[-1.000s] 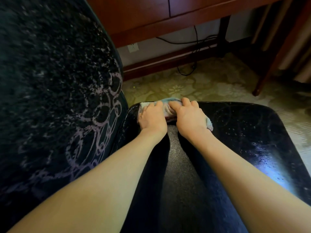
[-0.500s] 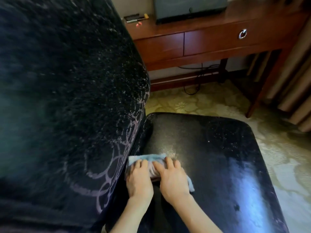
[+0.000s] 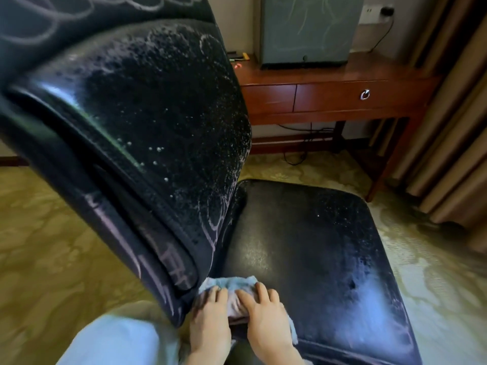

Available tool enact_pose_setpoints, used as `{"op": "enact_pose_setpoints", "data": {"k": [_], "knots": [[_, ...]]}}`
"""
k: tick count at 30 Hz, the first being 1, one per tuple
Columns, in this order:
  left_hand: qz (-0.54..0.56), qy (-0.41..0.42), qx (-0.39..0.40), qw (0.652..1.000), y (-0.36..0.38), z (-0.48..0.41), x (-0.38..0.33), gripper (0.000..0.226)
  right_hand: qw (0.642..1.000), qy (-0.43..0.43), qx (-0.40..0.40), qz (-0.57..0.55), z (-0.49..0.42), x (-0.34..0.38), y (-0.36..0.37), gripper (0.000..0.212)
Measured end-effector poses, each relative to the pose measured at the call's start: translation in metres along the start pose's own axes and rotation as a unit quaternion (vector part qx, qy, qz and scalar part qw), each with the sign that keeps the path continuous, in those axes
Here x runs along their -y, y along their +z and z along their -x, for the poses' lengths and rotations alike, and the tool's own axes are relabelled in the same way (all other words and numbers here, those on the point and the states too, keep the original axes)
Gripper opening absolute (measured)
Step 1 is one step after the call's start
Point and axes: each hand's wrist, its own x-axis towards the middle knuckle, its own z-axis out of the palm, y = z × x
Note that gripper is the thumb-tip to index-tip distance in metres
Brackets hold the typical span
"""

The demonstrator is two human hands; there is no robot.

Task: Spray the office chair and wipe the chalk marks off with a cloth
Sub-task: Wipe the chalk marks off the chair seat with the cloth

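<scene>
Cloth (image 3: pixel 229 282) pressed onto chair seat (image 3: pixel 303 246) under left hand (image 3: pixel 209 316) and right hand (image 3: pixel 266 314), fingers flat, nothing clenched | chalk marks (image 3: pixel 210 222) up-left of grip on backrest (image 3: pixel 158 122) | risk: chalk smeared by soiled cloth

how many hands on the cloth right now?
2. Left hand presses the cloth by the backrest's lower edge; right hand presses it just beside, on the seat. None hidden.
</scene>
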Motion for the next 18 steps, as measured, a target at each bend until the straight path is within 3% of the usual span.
{"op": "enact_pose_setpoints", "data": {"k": [2, 8, 13, 18], "knots": [[0.012, -0.018, 0.037, 0.999, -0.019, 0.014, -0.005, 0.053, 1.000, -0.006, -0.006, 0.005, 0.008, 0.002, 0.003, 0.059], [-0.003, -0.019, 0.023, 1.000, -0.021, 0.028, -0.004, 0.065, 0.998, -0.014, -0.044, 0.036, 0.018, 0.001, 0.013, 0.057], [-0.022, -0.029, 0.030, 0.999, -0.012, 0.012, -0.005, 0.058, 0.998, 0.004, -0.043, 0.050, -0.001, -0.004, 0.023, 0.071], [0.006, -0.067, 0.011, 0.998, -0.006, -0.030, -0.018, 0.046, 0.995, -0.033, -0.082, 0.045, -0.040, -0.009, -0.003, 0.052]]}}
